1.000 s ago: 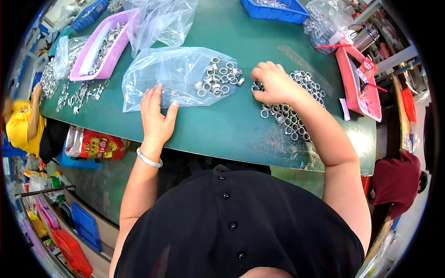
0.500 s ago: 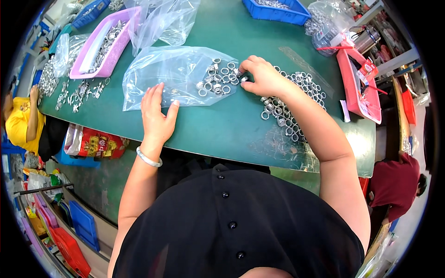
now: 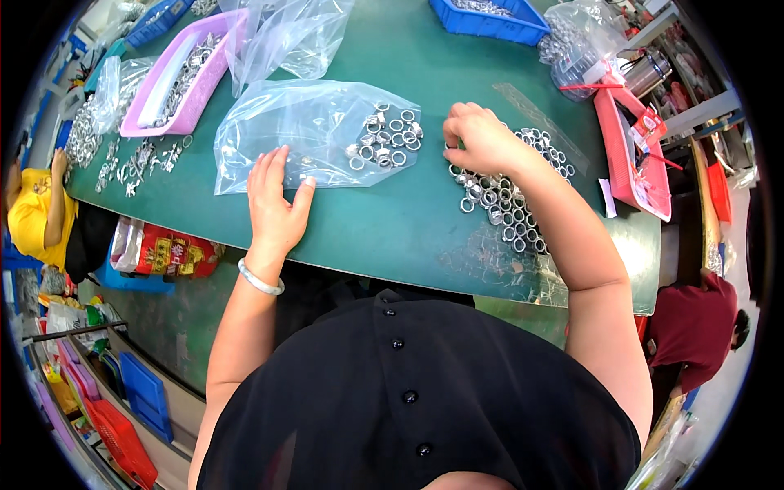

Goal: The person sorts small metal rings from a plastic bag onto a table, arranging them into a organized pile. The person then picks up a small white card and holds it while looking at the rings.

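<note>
My left hand (image 3: 278, 204) rests with spread fingers on the near edge of a clear plastic bag (image 3: 278, 114). A cluster of silver metal rings (image 3: 381, 139) sits at the bag's right end. My right hand (image 3: 483, 140) is over the left part of a larger pile of loose silver rings (image 3: 510, 212), its fingers curled down and drawn together. Whatever lies between those fingertips is hidden by the hand. A pale bangle (image 3: 260, 278) circles my left wrist.
A pink basket (image 3: 196, 114) of metal parts stands at left, near more loose pieces (image 3: 147, 163). A blue tray (image 3: 490, 28) lies at the back. On the right is a coral basket (image 3: 633, 163). People sit at far left (image 3: 37, 212) and right (image 3: 694, 327).
My right hand has moved right, from the rings at the bag's end to the loose pile. The dark piece by its fingertips no longer shows. My left hand has stayed put.
</note>
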### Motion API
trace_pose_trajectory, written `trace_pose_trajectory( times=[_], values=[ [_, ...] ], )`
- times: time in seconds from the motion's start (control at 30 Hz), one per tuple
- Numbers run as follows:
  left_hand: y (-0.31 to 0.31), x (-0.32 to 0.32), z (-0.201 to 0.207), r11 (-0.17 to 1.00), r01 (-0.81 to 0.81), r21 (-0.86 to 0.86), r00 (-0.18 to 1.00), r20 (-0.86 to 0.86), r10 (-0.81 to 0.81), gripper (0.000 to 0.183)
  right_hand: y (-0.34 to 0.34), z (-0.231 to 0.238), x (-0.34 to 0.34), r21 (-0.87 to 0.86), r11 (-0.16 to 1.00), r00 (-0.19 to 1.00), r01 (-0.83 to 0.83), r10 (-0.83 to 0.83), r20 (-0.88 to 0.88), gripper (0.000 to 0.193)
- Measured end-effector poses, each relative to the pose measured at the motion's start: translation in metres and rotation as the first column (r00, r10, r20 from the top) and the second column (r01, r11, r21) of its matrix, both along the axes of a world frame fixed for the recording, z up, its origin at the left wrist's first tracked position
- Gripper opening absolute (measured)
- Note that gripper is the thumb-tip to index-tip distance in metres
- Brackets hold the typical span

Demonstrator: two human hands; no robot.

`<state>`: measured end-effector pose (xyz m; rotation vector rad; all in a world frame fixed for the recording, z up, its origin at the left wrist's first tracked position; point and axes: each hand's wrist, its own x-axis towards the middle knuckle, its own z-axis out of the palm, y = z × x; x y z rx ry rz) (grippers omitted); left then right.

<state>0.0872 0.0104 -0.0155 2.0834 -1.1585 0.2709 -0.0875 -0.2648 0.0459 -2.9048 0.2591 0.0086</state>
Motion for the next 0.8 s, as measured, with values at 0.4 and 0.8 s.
trace_pose_trajectory(
  times=[0.4,0.8],
  values=[
    [0.0,0.0,0.0,1.0,0.0,-0.006,1.0,-0.009,-0.001,0.053,0.009,-0.018,0.035,0.171,0.979,0.978,-0.111,0.077,0.192,0.025],
    [-0.001,0.0,-0.001,1.0,0.0,0.0,1.0,-0.016,0.0,0.052,0.009,-0.001,0.022,0.151,0.977,0.985,-0.153,0.137,0.108,0.042]
  ],
)
